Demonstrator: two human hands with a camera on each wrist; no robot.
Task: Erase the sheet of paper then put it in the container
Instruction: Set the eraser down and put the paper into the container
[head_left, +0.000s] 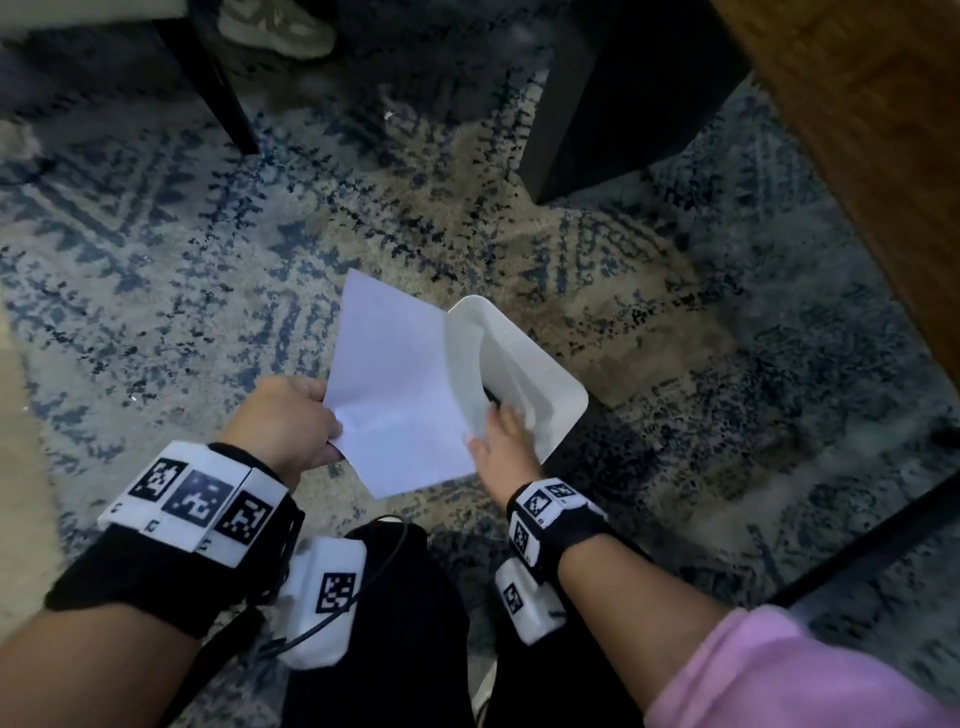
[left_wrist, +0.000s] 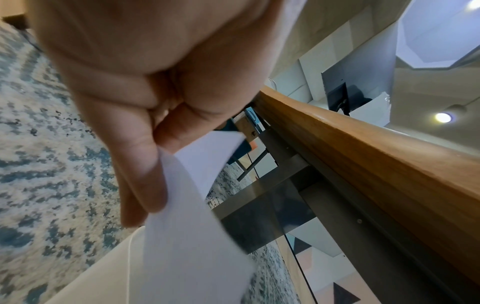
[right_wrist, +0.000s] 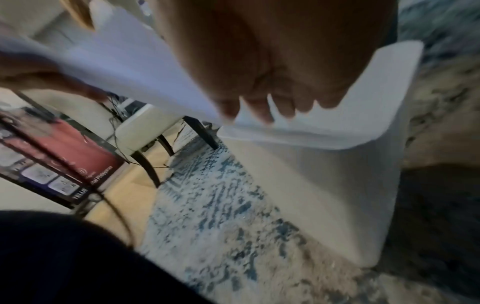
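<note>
Nearest me, my left hand (head_left: 291, 415) pinches the paper (head_left: 400, 384) at its near left edge, thumb and fingers closed on it. My right hand (head_left: 501, 436) sits at the paper's right edge, fingers curled over the sheet and the near rim of the bin (head_left: 550, 379), pressing the paper toward the opening. The paper is held in the air, bent along its length, its right side leaning over the bin's mouth, not yet inside. The bin stands on the patterned rug (head_left: 208, 260), just beyond my knees. The sheet looks blank from here, so I judge the erasing done; what remains is feeding the paper down and letting go. Farther off, a dark table leg (head_left: 571, 104) and a wooden tabletop (head_left: 857, 130) rise at right. The head view shows both hands and the bin's opening together; the left wrist view alone shows the pinch close up; the blurred right wrist view shows the bin's outer wall.
</note>
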